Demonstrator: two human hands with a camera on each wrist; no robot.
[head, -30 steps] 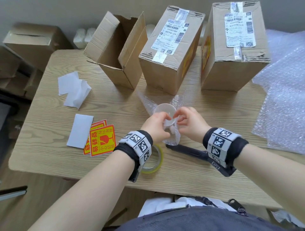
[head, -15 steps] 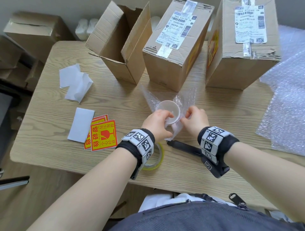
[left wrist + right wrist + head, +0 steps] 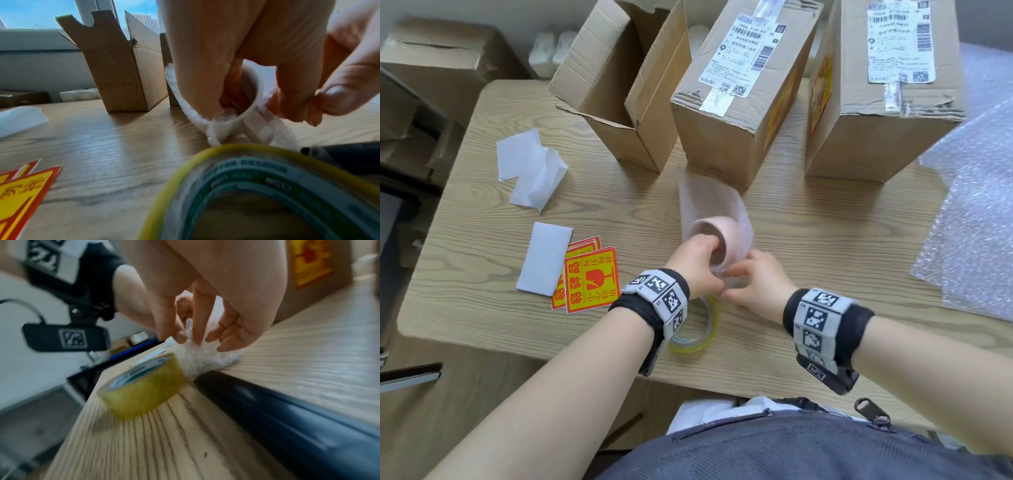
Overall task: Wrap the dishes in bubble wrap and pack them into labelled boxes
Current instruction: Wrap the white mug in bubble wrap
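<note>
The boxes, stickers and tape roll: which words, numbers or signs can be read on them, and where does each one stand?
"易碎品" and "小心轻放", with a broken-glass sign: red and yellow stickers on the table.
Handwritten "5-4-1015", upside down, uncertain: side of the open box.
Shipping labels on the middle box and right box: barcodes and QR codes; print too small.
Tape roll inner ring: blurred, unreadable.
Wristbands: square marker patterns only.

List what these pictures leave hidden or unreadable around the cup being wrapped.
- Cup base: head view, covered by bubble wrap and both hands.
- Open box contents: head view, walls and flaps block the inside.
- Tape roll print: both wrist views, blurred.
- Dark tool: right wrist view, cut off by the edge; head view, under the right hand.
</note>
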